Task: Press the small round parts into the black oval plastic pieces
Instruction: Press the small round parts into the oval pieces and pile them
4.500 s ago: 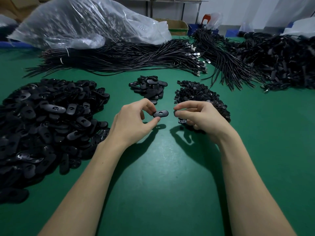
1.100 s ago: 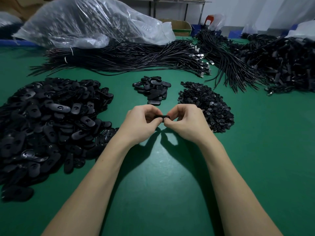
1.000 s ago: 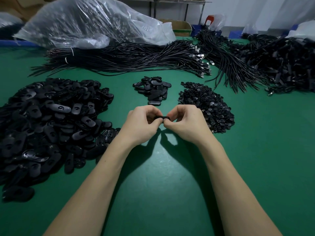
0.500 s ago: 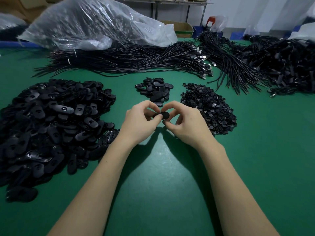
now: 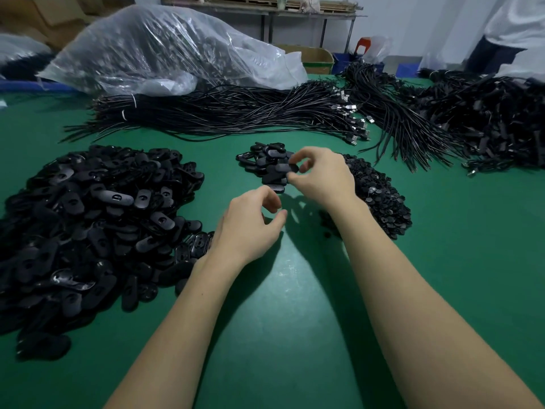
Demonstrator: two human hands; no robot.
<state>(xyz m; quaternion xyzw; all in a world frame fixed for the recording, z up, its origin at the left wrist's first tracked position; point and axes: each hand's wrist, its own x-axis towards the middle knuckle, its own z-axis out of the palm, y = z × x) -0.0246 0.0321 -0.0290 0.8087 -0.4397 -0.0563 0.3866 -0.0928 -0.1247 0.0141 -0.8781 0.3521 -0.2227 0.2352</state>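
My right hand (image 5: 323, 177) pinches one black oval piece (image 5: 283, 167) between thumb and forefinger, right over the small heap of oval pieces (image 5: 262, 160) at the table's centre. My left hand (image 5: 250, 224) hovers lower and nearer to me, its fingers loosely curled with nothing in them. A big pile of black oval pieces (image 5: 88, 219) covers the left of the green table (image 5: 295, 305). The heap of small round parts (image 5: 383, 199) lies just right of my right hand, partly hidden by my wrist.
Bundles of black cables (image 5: 236, 113) stretch across the back of the table, with more tangled cables (image 5: 486, 125) at the right. A large clear plastic bag (image 5: 165, 51) sits behind them. Another person's white sleeve (image 5: 519, 22) shows at the far right.
My hands have parted. The right hand carried the oval piece forward to the small heap, and the left hand let go of it and dropped back.
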